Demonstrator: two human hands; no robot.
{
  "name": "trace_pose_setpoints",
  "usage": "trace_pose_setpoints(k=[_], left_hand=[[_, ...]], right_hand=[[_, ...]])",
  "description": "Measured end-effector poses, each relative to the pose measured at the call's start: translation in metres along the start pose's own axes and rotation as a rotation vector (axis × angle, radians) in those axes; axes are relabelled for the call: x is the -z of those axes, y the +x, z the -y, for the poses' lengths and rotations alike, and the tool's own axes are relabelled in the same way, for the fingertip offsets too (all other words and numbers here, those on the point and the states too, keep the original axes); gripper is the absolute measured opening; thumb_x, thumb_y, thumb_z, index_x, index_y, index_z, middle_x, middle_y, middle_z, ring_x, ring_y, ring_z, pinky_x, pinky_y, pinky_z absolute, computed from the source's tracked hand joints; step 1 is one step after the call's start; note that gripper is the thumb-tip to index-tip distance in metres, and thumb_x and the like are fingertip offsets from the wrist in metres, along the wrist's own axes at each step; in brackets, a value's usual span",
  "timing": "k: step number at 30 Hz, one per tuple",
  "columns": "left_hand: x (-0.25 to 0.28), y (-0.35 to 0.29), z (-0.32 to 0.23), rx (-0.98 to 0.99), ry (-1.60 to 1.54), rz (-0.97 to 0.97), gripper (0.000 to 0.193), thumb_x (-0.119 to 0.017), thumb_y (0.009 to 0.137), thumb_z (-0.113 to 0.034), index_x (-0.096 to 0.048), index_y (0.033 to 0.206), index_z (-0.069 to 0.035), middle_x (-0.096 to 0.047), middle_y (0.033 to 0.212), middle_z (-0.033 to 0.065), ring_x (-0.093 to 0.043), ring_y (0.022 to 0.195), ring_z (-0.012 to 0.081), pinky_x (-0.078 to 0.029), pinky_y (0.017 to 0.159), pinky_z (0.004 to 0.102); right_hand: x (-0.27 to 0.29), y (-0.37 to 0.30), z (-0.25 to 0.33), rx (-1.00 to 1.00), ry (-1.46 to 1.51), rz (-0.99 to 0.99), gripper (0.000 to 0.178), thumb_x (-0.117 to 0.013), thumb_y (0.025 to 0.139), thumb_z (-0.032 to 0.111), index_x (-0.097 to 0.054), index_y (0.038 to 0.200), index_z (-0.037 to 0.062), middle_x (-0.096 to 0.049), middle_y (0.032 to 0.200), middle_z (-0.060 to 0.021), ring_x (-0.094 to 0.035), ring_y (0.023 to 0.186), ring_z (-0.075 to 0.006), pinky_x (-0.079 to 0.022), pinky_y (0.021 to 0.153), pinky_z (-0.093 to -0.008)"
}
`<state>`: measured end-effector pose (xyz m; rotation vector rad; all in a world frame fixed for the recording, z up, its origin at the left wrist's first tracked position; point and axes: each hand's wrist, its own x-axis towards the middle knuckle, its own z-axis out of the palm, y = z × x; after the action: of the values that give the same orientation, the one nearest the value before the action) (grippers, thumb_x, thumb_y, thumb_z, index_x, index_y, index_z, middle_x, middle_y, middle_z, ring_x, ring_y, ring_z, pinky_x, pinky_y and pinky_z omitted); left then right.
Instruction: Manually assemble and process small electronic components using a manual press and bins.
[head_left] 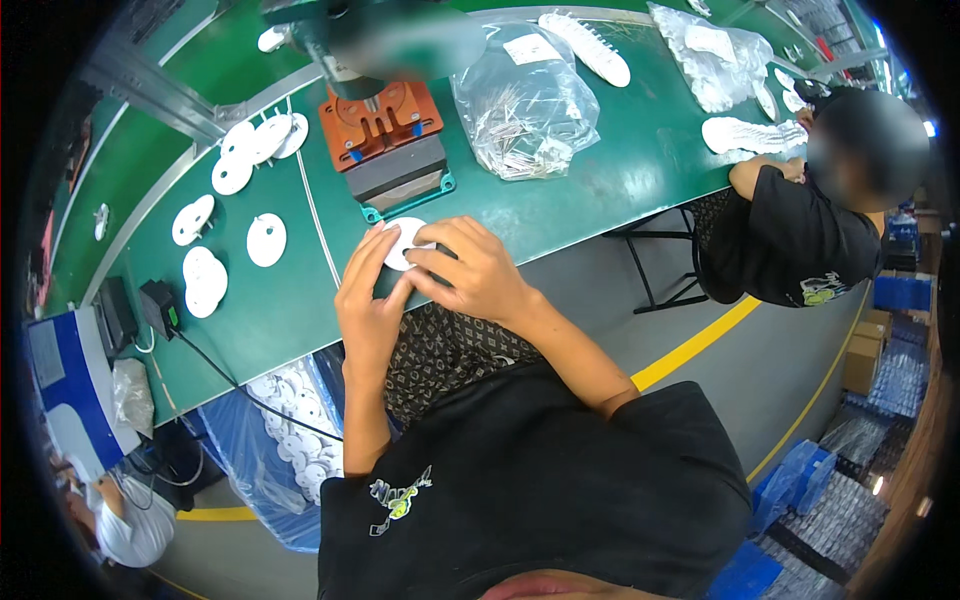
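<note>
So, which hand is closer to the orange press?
Right, but only slightly. The right hand lies just below the orange press, a bit to its right. The left hand sits lower, nearer the table edge. Both hold the white disc.

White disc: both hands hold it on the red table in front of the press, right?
Not quite. In the head view both hands hold the white disc before the press, but the table is green, not red.
</note>
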<state>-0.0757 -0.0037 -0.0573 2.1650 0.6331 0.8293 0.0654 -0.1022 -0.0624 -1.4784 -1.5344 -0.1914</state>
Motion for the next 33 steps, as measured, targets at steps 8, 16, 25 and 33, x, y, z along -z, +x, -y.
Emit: trace_pose_setpoints(k=[8, 16, 25, 33], left_hand=[[0.003, 0.065, -0.043, -0.344, 0.089, -0.261, 0.031, -0.082, 0.070, 0.001, -0.074, 0.101, -0.001, -0.069, 0.117, 0.0129, -0.060, 0.122, 0.0363, -0.049, 0.100, 0.0455], [0.000, 0.110, -0.018, -0.307, 0.339, -0.171, 0.034, -0.066, 0.092, -0.019, -0.066, 0.124, -0.007, -0.063, 0.128, 0.0158, -0.047, 0.133, 0.0387, -0.026, 0.117, 0.0502], [0.007, 0.128, -0.021, -0.283, 0.300, -0.030, 0.048, -0.072, 0.087, -0.030, -0.061, 0.124, -0.002, -0.058, 0.129, 0.0200, -0.049, 0.127, 0.0397, -0.037, 0.109, 0.0467], [0.000, 0.128, -0.002, -0.232, 0.210, -0.149, 0.045, -0.080, 0.079, -0.029, -0.064, 0.109, 0.000, -0.061, 0.125, 0.0167, -0.048, 0.130, 0.0395, -0.040, 0.106, 0.0472]], right_hand=[[0.018, -0.031, -0.007, -0.516, 0.184, -0.291, 0.016, -0.062, 0.091, 0.005, -0.068, 0.104, 0.0000, -0.068, 0.086, -0.0136, -0.065, 0.074, -0.0270, -0.052, 0.070, -0.0349], [0.016, -0.021, -0.005, -0.489, 0.267, -0.234, 0.013, -0.063, 0.090, 0.002, -0.068, 0.102, 0.0009, -0.068, 0.084, -0.0120, -0.066, 0.074, -0.0244, -0.052, 0.069, -0.0336], [0.121, 0.197, 0.012, 0.388, -0.099, -0.747, 0.021, -0.070, 0.080, 0.004, -0.066, 0.101, 0.0033, -0.065, 0.091, -0.0107, -0.059, 0.079, -0.0280, -0.045, 0.081, -0.0362], [0.163, 0.290, 0.045, 0.165, 0.199, -0.292, 0.021, -0.057, 0.093, 0.014, -0.063, 0.083, -0.0032, -0.062, 0.071, -0.0138, -0.056, 0.059, -0.0313, -0.045, 0.060, -0.0391]])
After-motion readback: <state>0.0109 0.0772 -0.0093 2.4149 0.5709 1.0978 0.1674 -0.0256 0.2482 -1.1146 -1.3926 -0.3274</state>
